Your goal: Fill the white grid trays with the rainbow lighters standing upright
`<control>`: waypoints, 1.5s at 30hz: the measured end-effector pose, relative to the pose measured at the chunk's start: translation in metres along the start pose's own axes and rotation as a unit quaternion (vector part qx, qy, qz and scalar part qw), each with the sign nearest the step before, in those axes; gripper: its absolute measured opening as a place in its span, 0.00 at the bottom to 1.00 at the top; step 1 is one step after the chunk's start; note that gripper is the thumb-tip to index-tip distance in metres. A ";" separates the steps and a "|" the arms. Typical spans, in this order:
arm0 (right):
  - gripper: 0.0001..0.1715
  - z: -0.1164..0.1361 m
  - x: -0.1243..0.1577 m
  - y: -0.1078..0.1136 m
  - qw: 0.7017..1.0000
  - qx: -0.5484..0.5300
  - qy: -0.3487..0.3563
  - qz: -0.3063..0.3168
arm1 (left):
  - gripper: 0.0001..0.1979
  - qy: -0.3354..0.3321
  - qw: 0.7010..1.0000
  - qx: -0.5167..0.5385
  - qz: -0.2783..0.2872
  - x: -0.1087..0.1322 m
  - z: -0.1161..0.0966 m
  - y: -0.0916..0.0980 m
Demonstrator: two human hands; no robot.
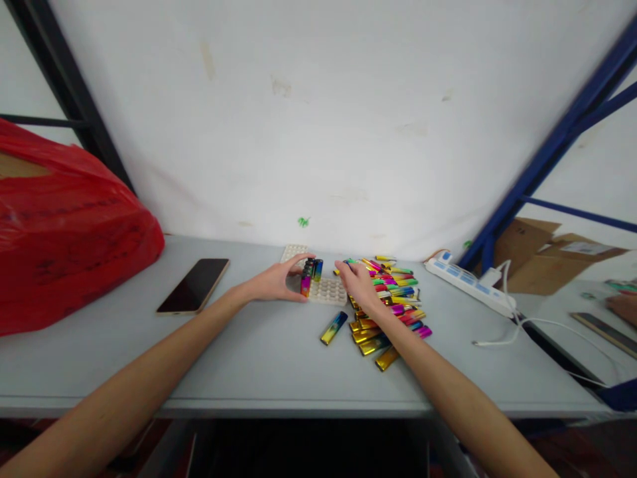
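Several shiny, multicoloured lighters (306, 282) stand upright in a white tray with round holes (328, 291). My left hand (276, 282) curves around this short row, fingers at its far end and thumb at its near end. Beside the row, a blue-and-yellow lighter (317, 270) also stands in the tray. My right hand (359, 284) is closed in a pinch at the left edge of a heap of metallic lighters (393, 292). A dark blue end of what looks like a lighter shows at its fingertips, mostly hidden. One loose lighter (334, 328) lies flat in front of the tray.
A phone (194, 285) lies on the grey table (249, 365) at left, near a red plastic bag (74, 232). On the right are a white power strip (470, 284) with a cable and cardboard boxes (532, 255). Another person's hand (624, 307) shows at the far right edge.
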State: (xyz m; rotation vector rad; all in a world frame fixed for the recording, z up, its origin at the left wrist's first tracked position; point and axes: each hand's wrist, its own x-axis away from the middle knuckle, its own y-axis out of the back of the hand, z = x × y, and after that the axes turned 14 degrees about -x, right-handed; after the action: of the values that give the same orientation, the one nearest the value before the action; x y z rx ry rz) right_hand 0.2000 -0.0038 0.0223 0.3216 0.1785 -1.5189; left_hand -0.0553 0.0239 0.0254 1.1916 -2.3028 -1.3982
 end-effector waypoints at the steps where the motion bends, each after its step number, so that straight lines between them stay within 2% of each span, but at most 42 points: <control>1: 0.28 0.000 0.000 -0.001 0.999 0.031 0.012 -0.009 | 0.55 -0.002 1.000 0.003 0.000 0.000 0.000 0.000; 5: 0.23 0.002 0.003 -0.005 0.994 0.097 0.051 -0.012 | 0.55 -0.008 1.000 0.003 -0.005 0.000 0.000 0.000; 11: 0.29 0.003 0.006 -0.006 0.991 0.111 0.072 -0.001 | 0.55 -0.007 1.000 0.015 -0.001 0.000 0.000 0.000; 16: 0.22 0.003 0.009 -0.006 0.985 0.128 0.100 0.053 | 0.54 -0.007 1.000 0.020 -0.002 0.000 -0.003 0.001; 21: 0.23 0.002 0.010 -0.009 0.945 0.236 0.217 0.063 | 0.55 -0.005 1.000 0.013 -0.005 0.001 -0.007 0.002; 23: 0.24 0.000 0.007 -0.009 0.935 0.275 0.211 0.071 | 0.55 -0.005 1.000 0.015 -0.003 0.001 -0.007 0.001; 28: 0.21 -0.008 0.000 -0.006 0.930 0.329 0.146 0.079 | 0.55 -0.006 1.000 0.020 0.001 0.000 -0.002 0.001; 36: 0.17 -0.013 -0.002 -0.011 0.899 0.386 0.150 0.145 | 0.55 -0.011 1.000 0.016 -0.005 0.000 -0.001 0.000; 45: 0.14 -0.012 -0.005 -0.015 0.878 0.416 0.160 0.173 | 0.55 -0.015 1.000 0.017 -0.001 0.001 -0.003 0.001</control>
State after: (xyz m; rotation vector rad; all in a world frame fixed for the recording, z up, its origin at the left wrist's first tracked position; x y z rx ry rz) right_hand 0.1862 0.0040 0.0114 1.2307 -0.2837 -1.1023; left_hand -0.0546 0.0216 0.0277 1.1915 -2.3559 -1.3928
